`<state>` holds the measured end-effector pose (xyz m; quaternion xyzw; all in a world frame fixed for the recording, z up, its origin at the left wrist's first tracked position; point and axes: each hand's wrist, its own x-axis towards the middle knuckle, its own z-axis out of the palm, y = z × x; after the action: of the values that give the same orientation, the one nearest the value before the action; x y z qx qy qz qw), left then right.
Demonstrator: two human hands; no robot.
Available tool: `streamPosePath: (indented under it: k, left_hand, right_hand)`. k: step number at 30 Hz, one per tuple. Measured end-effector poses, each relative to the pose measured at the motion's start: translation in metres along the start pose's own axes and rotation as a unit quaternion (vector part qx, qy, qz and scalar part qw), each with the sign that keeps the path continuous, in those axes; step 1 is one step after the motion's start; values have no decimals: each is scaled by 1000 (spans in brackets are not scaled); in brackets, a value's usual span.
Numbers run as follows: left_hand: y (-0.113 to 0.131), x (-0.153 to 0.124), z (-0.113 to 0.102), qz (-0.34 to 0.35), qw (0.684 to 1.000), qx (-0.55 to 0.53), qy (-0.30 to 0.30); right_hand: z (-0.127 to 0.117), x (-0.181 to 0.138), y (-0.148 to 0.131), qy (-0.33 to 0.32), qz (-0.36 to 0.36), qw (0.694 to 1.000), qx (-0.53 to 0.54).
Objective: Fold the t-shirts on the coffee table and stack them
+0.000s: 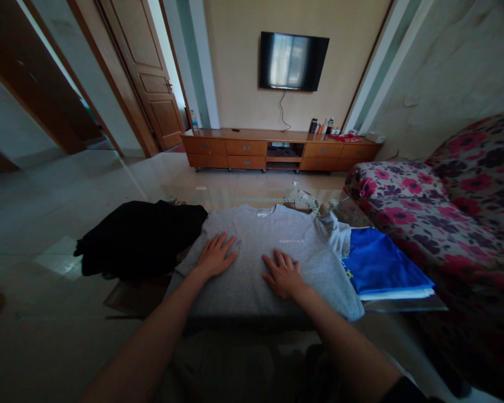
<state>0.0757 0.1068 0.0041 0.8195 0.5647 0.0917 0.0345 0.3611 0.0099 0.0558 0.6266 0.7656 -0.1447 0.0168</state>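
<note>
A grey T-shirt (252, 274) lies spread front side up on a glass table, its collar pointing away from me and small lettering on the chest. On its left side my left hand (216, 256) rests flat with fingers spread. My right hand (282, 274) lies on the shirt just below the lettering, fingers apart. Neither hand grips the cloth. The sleeve at the right is bunched up near a folded blue garment (384, 263), which lies over something white. To the left sits a heap of black clothing (138, 238).
The glass table's edge (432, 305) shows at the right. Beside it stands a flowered sofa (437, 210). Beyond are a low wooden TV cabinet (246, 146) with bottles on top, a wall-mounted television (294, 61) and a wooden door (147, 73). Small items lie behind the shirt.
</note>
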Motion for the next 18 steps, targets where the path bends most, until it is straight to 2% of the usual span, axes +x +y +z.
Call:
streamPosePath:
  k: [2, 5, 7, 10, 18]
  left_hand:
    - [-7, 6, -5, -18, 1000, 3, 19]
    - [-31, 12, -10, -94, 992, 37, 69]
    - [-49, 15, -9, -129, 989, 48, 47]
    - [-65, 17, -3, -144, 988, 44, 24]
    - [-55, 29, -2, -156, 986, 38, 37]
  right_hand:
    - [0, 0, 0, -6, -2, 1000, 0]
    - [-1, -2, 2, -8, -8, 1000, 5]
    - [-3, -3, 3, -6, -15, 1000, 10]
    - [-5, -4, 4, -8, -19, 1000, 15]
    - [-7, -3, 5, -23, -16, 999, 23]
